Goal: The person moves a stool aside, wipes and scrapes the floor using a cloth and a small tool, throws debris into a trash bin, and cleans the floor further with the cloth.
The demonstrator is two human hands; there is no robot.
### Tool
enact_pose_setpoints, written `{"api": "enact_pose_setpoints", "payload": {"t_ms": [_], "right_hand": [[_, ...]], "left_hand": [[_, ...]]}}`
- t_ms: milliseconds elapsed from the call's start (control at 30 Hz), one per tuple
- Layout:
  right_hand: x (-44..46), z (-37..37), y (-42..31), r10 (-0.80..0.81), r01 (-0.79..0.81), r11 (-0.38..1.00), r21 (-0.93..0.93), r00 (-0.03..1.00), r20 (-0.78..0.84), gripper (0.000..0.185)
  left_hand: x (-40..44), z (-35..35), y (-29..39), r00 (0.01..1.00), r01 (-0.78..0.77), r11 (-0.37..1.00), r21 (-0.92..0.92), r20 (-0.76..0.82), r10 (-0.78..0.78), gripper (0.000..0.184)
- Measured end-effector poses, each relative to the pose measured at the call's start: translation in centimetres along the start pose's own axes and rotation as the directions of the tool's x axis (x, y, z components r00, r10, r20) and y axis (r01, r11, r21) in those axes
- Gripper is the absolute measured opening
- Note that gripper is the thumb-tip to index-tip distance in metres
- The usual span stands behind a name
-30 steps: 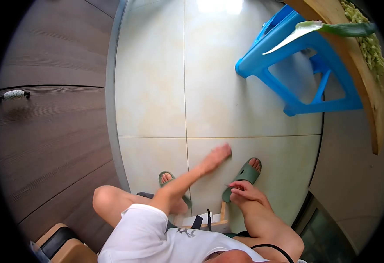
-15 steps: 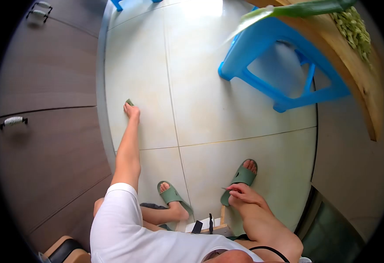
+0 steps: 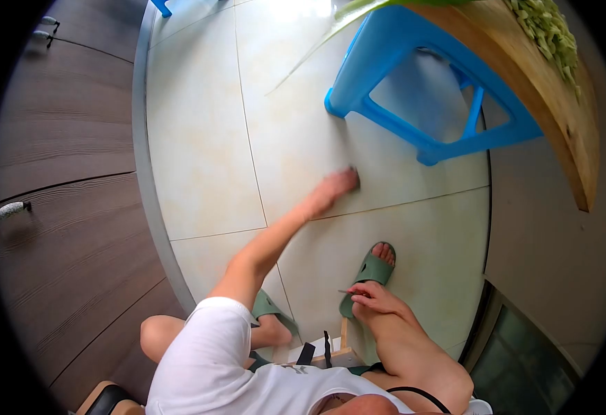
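My left hand (image 3: pixel 334 191) reaches out over the tiled floor, blurred by motion. A small dark green piece (image 3: pixel 355 178) shows at its fingertips; its kind is too smeared to tell. Resting on my right knee, my right hand (image 3: pixel 377 298) is closed on a small thin pointed thing (image 3: pixel 344 291). Its grey tip pokes out to the left past the fingers, and the rest is hidden in the hand. Just beyond that knee is my right foot in a green slipper (image 3: pixel 373 268).
A blue plastic stool (image 3: pixel 355 90) stands ahead on the right, below a wooden board (image 3: pixel 524 90). Light green chopped pieces (image 3: pixel 545 31) and a long green stalk (image 3: pixel 358 10) lie on the board. Brown cabinets (image 3: pixel 67 131) line the left side.
My left hand has swung from the left side of the floor to the right, toward the stool. My right hand stays on the knee. The view has shifted slightly.
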State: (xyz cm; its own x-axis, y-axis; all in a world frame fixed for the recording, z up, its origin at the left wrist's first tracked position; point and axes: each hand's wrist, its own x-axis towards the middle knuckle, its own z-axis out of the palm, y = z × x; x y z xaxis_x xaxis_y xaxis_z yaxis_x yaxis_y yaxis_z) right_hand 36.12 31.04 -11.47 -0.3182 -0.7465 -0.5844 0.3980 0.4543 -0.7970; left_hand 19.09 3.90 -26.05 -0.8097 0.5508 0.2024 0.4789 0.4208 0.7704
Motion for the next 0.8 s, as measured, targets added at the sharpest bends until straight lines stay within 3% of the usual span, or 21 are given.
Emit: {"api": "enact_pose_setpoints", "payload": {"t_ms": [33,100,133,167,200,233,300,333,367,433,500,533,633,733,800], "right_hand": [[0.1,0.2,0.3,-0.004,0.004,1.000,-0.004,1.000,-0.015,0.029],[-0.1,0.3,0.3,-0.007,0.007,1.000,-0.009,1.000,-0.024,0.028],[-0.1,0.1,-0.4,-0.011,0.011,1.000,-0.011,1.000,-0.020,0.027],[-0.1,-0.1,-0.7,-0.016,0.015,1.000,-0.017,1.000,-0.020,0.026],[-0.1,0.0,-0.5,-0.043,0.042,0.999,-0.012,0.998,-0.037,0.026],[-0.1,0.1,0.1,-0.067,0.066,0.998,-0.010,0.996,-0.054,0.027],[-0.5,0.3,0.6,-0.079,0.079,0.997,0.011,0.995,-0.062,0.027],[-0.5,0.3,0.7,-0.070,0.072,0.997,0.030,0.996,-0.054,0.028],[-0.6,0.3,0.8,-0.063,0.065,0.997,0.048,0.997,-0.045,0.028],[-0.8,0.3,1.0,-0.060,0.064,0.996,0.064,0.997,-0.053,0.029],[-0.8,0.4,1.3,-0.076,0.080,0.996,0.048,0.995,-0.069,0.029],[-0.9,0.4,1.6,-0.093,0.095,0.995,0.025,0.992,-0.080,0.028],[-1.0,0.3,1.7,-0.114,0.118,0.992,0.033,0.987,-0.110,0.027],[-1.3,0.2,2.1,-0.104,0.116,0.990,0.082,0.986,-0.131,0.026],[-2.0,0.1,1.0,-0.027,0.048,0.989,0.142,0.989,-0.143,0.025]], "left_hand": [[-2.5,1.2,2.7,0.989,0.025,1.000,0.015,0.143,-0.027,0.044],[-8.2,4.0,5.9,0.961,0.002,0.989,-0.151,0.273,0.040,0.045],[-10.6,4.6,7.7,0.961,-0.015,0.924,-0.382,0.251,0.119,0.043],[-13.4,5.3,9.5,0.943,0.105,0.839,-0.534,0.320,0.085,0.049],[-15.8,6.5,10.1,0.895,0.082,0.832,-0.549,0.408,0.181,0.059],[-17.9,7.0,10.7,0.873,0.077,0.866,-0.495,0.452,0.181,0.043],[-15.3,4.4,13.0,0.889,0.360,0.817,-0.451,0.431,-0.154,0.044],[-13.7,3.2,13.4,0.854,0.491,0.756,-0.432,0.411,-0.319,0.047],[-12.0,4.0,11.2,0.917,0.394,0.748,-0.534,0.179,-0.355,0.062],[-3.8,0.5,8.9,0.876,0.389,0.814,-0.432,-0.101,-0.472,0.057],[3.6,-1.7,5.1,0.832,0.333,0.917,-0.217,-0.390,-0.395,0.054],[6.7,-2.1,3.3,0.820,0.325,0.934,-0.150,-0.447,-0.357,0.058],[15.0,0.3,-1.4,0.844,0.321,0.938,-0.134,-0.408,-0.347,0.065],[18.9,7.2,-5.1,0.829,0.178,0.979,0.099,-0.551,-0.095,0.066],[21.3,9.3,-5.2,0.938,0.110,0.989,0.098,-0.339,-0.071,0.067]]}}
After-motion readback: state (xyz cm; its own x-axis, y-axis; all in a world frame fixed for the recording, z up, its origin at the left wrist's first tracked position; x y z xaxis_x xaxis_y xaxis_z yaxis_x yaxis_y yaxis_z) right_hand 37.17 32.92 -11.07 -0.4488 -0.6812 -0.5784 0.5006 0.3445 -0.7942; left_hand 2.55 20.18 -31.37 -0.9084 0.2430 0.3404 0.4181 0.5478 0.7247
